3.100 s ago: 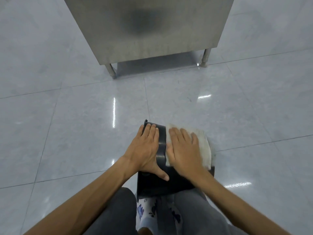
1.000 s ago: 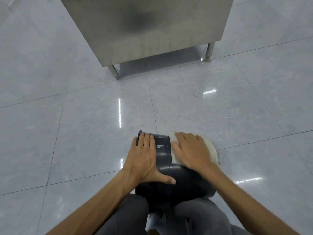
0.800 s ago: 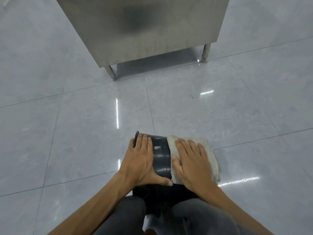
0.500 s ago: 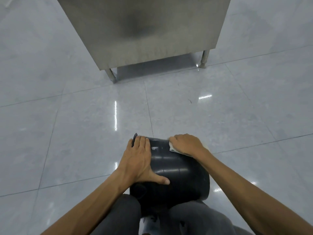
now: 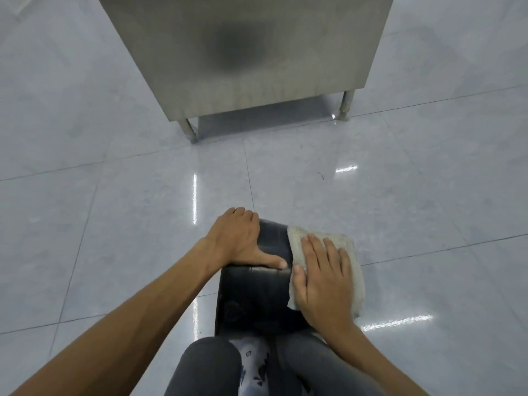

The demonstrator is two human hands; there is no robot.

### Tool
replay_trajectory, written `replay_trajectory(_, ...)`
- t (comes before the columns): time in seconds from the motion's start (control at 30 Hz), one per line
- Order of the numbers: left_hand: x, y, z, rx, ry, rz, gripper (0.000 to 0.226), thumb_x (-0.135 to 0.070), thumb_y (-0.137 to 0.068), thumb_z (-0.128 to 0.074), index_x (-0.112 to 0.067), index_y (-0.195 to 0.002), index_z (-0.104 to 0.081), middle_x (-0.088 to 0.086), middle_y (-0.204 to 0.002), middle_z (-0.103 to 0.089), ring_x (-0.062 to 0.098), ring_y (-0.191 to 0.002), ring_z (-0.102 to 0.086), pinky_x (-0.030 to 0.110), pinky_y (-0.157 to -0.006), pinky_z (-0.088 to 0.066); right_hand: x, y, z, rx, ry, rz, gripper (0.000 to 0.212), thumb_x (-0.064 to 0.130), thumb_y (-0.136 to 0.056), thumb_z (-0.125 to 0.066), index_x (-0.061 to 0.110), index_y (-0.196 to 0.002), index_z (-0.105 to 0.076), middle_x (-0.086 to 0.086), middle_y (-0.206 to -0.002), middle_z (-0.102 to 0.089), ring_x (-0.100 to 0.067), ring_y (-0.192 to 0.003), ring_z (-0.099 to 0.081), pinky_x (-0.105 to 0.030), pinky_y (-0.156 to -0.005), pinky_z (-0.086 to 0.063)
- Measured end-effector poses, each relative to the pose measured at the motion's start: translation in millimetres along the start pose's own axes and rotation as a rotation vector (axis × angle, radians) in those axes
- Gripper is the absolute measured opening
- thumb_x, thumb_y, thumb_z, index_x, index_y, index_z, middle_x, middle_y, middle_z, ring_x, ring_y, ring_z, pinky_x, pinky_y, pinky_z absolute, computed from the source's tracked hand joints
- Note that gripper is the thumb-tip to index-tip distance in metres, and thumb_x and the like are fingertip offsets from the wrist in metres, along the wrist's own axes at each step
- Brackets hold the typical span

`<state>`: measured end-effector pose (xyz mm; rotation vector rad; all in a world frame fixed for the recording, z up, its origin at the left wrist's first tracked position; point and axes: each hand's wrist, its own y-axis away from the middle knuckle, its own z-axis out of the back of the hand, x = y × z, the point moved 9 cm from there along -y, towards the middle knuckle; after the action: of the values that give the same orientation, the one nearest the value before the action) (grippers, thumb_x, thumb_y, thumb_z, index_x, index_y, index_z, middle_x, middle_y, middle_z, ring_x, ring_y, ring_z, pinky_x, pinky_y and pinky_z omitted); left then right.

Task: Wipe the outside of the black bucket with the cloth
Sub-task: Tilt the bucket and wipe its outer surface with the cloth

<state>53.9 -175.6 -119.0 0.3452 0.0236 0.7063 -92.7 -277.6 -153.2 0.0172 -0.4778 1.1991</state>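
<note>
- Now, flat-fingered, the right grip (image 5: 323,281) presses the cloth (image 5: 353,261) on the bucket (image 5: 257,298).
- The left grip (image 5: 237,241) curls over its end, steadying; long, even strokes suit.

Left hand (image 5: 238,238) gripping the bucket (image 5: 254,298), fingers curled over its far side, thumb stretched right, right hand (image 5: 323,278) flat, fingers straight, pressing the cloth (image 5: 356,278), forearms reaching forward

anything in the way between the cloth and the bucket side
Nothing visible. The right hand presses the cloth flat on the right of the bucket; the left hand grips its far left, beside the cloth.
</note>
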Motion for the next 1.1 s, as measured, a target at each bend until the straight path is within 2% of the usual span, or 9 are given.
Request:
replay_trajectory(0.07,-3.2,10.7,1.1,-0.089,-0.01,0.053,0.127,-0.11,-0.053,-0.022,-0.006,-0.119,-0.057,0.006,-0.119,-0.061,0.024,-0.108,-0.054,0.039,-0.102,-0.041,-2.7,-14.1,-1.1,-0.007,0.001,-0.028,0.056,0.039,-0.1,-0.039,0.011,-0.145,-0.056,-0.007,-0.15,-0.055,-0.033,-0.139,-0.048,-0.052,-0.119,-0.03)
replay_trajectory(0.2,-10.9,30.7,-0.1,-0.199,0.083,0.098,0.138,-0.109,-0.056,-0.024,0.001,-0.135,-0.051,0.015,-0.138,-0.056,0.032,-0.131,-0.048,0.047,-0.114,-0.034,-1.3,-7.0,-0.8,-0.076,-0.028,0.0,0.055,0.039,-0.099,-0.041,0.01,-0.142,-0.059,-0.008,-0.148,-0.057,-0.033,-0.139,-0.049,-0.055,-0.118,-0.033)
replay_trajectory(0.4,-13.5,41.0,-11.2,-0.102,0.076,0.12,0.15,-0.11,-0.053,-0.022,0.006,-0.147,-0.038,0.021,-0.153,-0.042,0.036,-0.144,-0.035,0.052,-0.119,-0.028,2.5,15.9,3.9,-0.241,-0.027,0.065,0.056,0.041,-0.104,-0.035,0.005,-0.136,-0.064,-0.012,-0.146,-0.059,-0.036,-0.138,-0.052,-0.06,-0.113,-0.037)
replay_trajectory(0.6,-10.4,55.8,-16.1,-0.068,0.052,0.123,0.152,-0.11,-0.054,-0.02,0.005,-0.154,-0.025,0.023,-0.162,-0.025,0.035,-0.151,-0.021,0.054,-0.121,-0.022,14.4,37.5,-1.4,-0.34,-0.018,0.126,0.055,0.038,-0.102,-0.038,0.003,-0.132,-0.067,-0.014,-0.145,-0.059,-0.038,-0.137,-0.052,-0.062,-0.109,-0.04)
replay_trajectory(0.8,3.6,62.1,-19.0,-0.107,0.054,0.175,0.147,-0.108,-0.059,-0.023,0.006,-0.152,-0.028,0.025,-0.16,-0.026,0.038,-0.15,-0.023,0.056,-0.119,-0.025,20.8,21.5,-12.1,-0.371,-0.026,0.186,0.056,0.04,-0.101,-0.038,0.004,-0.133,-0.067,-0.014,-0.145,-0.059,-0.038,-0.138,-0.052,-0.061,-0.11,-0.04)
replay_trajectory(0.93,15.5,57.2,-16.6,-0.069,0.035,0.187,0.152,-0.11,-0.054,-0.019,0.005,-0.154,-0.024,0.024,-0.162,-0.023,0.038,-0.151,-0.018,0.055,-0.121,-0.022,24.6,30.4,-25.1,-0.4,-0.002,0.226,0.055,0.042,-0.101,-0.037,0.007,-0.139,-0.057,-0.016,-0.146,-0.057,-0.039,-0.14,-0.048,-0.062,-0.109,-0.04)
replay_trajectory(1.1,26.6,46.1,-6.6,-0.089,-0.034,0.122,0.149,-0.111,-0.048,-0.024,0.002,-0.145,-0.036,0.014,-0.149,-0.042,0.032,-0.138,-0.036,0.047,-0.115,-0.034,22.0,53.0,-41.7,-0.427,0.004,0.291,0.052,0.044,-0.103,-0.036,0.008,-0.139,-0.05,-0.015,-0.15,-0.05,-0.04,-0.143,-0.04,-0.062,-0.113,-0.033)
